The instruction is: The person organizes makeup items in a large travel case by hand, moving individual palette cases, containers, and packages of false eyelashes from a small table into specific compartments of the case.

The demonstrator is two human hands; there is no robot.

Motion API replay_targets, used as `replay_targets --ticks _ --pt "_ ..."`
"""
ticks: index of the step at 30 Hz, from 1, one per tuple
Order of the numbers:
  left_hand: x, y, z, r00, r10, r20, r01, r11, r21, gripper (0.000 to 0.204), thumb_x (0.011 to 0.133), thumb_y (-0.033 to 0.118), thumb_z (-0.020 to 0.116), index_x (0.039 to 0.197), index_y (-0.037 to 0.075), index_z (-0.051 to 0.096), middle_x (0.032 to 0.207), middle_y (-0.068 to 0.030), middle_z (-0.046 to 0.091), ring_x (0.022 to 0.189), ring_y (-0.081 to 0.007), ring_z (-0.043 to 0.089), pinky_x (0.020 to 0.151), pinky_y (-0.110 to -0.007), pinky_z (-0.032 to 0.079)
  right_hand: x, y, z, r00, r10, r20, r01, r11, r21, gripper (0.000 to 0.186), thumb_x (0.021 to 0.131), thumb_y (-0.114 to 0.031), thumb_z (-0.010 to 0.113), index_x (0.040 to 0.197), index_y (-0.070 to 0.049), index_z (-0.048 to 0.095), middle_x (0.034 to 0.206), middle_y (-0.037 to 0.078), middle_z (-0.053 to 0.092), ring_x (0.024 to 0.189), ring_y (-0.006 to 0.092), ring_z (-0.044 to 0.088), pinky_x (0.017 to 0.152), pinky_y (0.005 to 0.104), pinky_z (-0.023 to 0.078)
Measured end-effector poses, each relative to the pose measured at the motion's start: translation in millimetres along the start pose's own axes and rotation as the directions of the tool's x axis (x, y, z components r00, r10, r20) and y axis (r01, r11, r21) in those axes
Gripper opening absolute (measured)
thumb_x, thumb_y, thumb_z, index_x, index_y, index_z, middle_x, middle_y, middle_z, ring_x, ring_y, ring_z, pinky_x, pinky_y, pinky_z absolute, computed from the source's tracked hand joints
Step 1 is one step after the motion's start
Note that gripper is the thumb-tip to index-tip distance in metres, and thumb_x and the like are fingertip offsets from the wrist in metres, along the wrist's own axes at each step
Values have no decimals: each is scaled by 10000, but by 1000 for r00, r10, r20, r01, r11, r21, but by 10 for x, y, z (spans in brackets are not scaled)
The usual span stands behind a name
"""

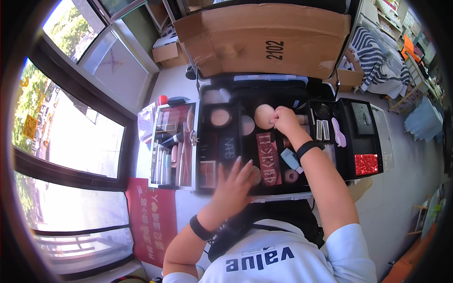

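An open makeup case (pixel 292 193) with several compartments lies in front of me. My right hand (pixel 286 120) pinches the edge of a round beige powder puff (pixel 263 116) over the case's middle compartment. Over the case's front left part, my left hand (pixel 233 186) has its fingers spread and holds nothing; it is slightly blurred. Beneath and beside it are a palette with reddish pans (pixel 207 173), a black compact (pixel 227 148) and a round pot (pixel 255 176). A long pink-red box (pixel 268 158) sits between my hands, with a pale blue tube (pixel 291 161) to its right.
On the left, a clear-lidded side tray (pixel 174 146) holds brushes and tubes. A black tray (pixel 363 137) at the right carries a shiny red packet (pixel 366 164). Brown cardboard (pixel 259 40) stands upright behind the case. A red mat (pixel 151 221) lies near the window.
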State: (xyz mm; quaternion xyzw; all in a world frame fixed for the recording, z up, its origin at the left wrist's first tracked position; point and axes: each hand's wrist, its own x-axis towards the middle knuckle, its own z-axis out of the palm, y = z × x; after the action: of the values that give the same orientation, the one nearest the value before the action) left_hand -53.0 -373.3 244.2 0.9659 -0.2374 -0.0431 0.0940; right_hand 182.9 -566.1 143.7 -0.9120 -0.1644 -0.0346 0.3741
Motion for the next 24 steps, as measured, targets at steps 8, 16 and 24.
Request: replay_targets --ticks 8,16,24 --pt "7 12 0 1000 -6 1 6 1000 15 673 666 368 752 1233 91 518 1459 -116 279 1379 -352 197 1009 -664 194 33 445 447 986 165 18 -160 975 -153 77 698 -66 617 666 -37 680 712 182 649 694 325 643 636 393 508" --pt "-33 1 20 1000 12 -28 -11 999 33 666 670 362 752 1230 86 520 1458 -128 276 1379 -364 192 1008 -664 196 -151 -523 -381 774 418 475 -262 895 -360 254 850 -127 536 690 20 668 722 151 683 676 227 683 608 316 553" --pt "-10 16 15 1000 18 -3 -18 999 30 642 669 340 755 1213 85 528 1469 -126 252 1383 -369 175 998 -675 213 -538 -1137 -347 581 332 743 -34 922 -386 213 768 -64 514 803 50 691 703 151 680 653 266 684 622 330 559"
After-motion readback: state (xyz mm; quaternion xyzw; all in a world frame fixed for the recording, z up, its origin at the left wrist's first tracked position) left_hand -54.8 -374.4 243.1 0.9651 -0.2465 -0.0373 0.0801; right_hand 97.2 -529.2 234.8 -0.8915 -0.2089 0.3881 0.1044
